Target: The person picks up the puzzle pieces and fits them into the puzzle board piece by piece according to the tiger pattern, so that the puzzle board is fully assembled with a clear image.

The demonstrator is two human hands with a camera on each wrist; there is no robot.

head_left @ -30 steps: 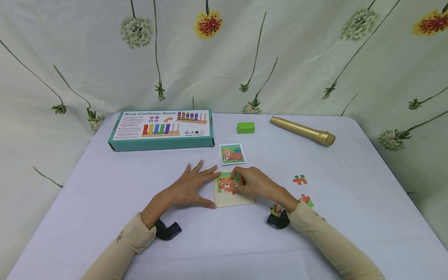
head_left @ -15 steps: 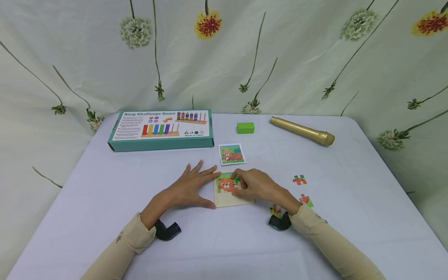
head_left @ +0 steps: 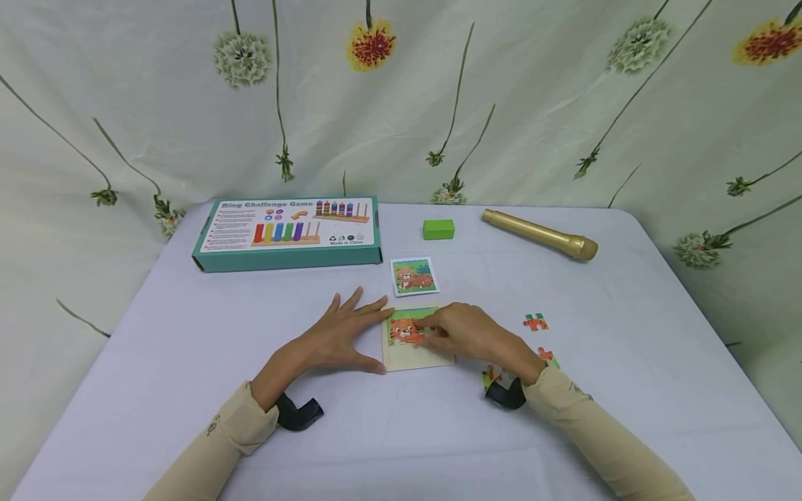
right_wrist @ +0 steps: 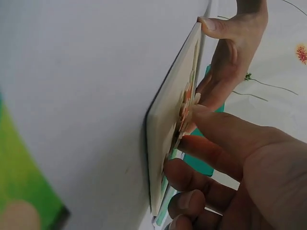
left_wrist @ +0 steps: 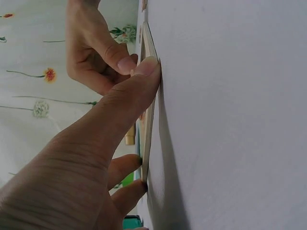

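Right hand [head_left: 468, 330] has been shifted slightly rightward; thumb and index are set at tiger-face pieces [head_left: 403, 330], whether gripping cannot be told. These are contained in upper part of wooden tray [head_left: 416, 359]. Tray's left edge is touched by left hand [head_left: 340, 339], fingers spread wide. Loose pieces [head_left: 536, 323] are scattered to the right.

Hands: two, one left hand [head_left: 341, 339] and one right hand [head_left: 466, 334]. Square pale wooden puzzle board [head_left: 416, 359]: one. Loose flat orange-and-green jigsaw pieces [head_left: 536, 322]: three showed at right, nearest partly hidden; pieces on the board were too small to count. Square white-bordered tiger card [head_left: 414, 277]: one. Far side held one green rectangular block [head_left: 438, 229], one gold stick-shaped microphone [head_left: 539, 234], one flat teal-and-white game box [head_left: 287, 233]. Black curved wrist mounts [head_left: 299, 413]: two.
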